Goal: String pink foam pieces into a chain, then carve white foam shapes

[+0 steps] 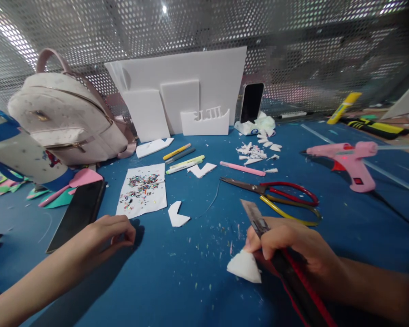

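My right hand (293,247) is closed around a red and black utility knife (286,268) whose blade points up and away. Its fingertips also pinch a small white foam piece (244,266) that rests on the blue table (177,281). My left hand (111,231) lies on the table at the lower left with its fingers curled loosely, and nothing shows in it. It sits just below a white paper sheet strewn with coloured bits (142,190) and beside a dark phone (77,213). A cut white foam shape (177,215) lies between my hands.
Red scissors (286,190) and yellow ones (289,211) lie above my right hand. A pink glue gun (347,161) stands right. A pale backpack (64,120), white foam boards (187,95), an upright phone (251,102), pens (182,159) and foam scraps (255,152) line the back.
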Available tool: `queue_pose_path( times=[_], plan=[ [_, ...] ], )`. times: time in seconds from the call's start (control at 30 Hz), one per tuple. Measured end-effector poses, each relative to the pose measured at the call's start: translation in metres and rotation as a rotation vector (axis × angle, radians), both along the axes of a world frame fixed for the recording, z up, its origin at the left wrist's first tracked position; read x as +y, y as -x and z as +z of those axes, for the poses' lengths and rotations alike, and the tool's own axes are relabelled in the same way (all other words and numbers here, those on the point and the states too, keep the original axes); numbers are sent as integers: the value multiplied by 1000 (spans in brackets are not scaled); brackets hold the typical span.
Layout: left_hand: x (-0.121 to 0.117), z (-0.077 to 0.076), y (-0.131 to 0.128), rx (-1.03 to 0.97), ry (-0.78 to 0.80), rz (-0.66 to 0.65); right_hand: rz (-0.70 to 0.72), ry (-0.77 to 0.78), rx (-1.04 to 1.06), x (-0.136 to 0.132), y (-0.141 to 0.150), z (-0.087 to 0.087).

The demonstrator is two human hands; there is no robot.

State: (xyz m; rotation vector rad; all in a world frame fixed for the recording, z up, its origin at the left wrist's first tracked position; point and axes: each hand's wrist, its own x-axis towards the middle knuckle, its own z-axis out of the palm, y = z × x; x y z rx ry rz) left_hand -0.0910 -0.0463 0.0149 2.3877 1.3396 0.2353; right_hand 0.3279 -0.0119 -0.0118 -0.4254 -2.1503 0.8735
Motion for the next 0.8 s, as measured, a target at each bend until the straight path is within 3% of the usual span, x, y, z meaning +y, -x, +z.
queue_pose_path(
  times=[0.17, 0.37, 0.5, 0.8],
  plan=[
    [-2, 1, -25, -52, 42, 16, -27, 0, 17, -1, 1, 0],
    [-4, 1, -63, -118, 43, 107, -64, 115, 67, -3, 2, 2],
    [-1, 2, -67, -144, 44, 84, -126, 151, 54, -3, 4, 5],
    [-3, -4, -62, -150, -18, 42, -103, 173, 67, -2, 5, 3]
  ],
)
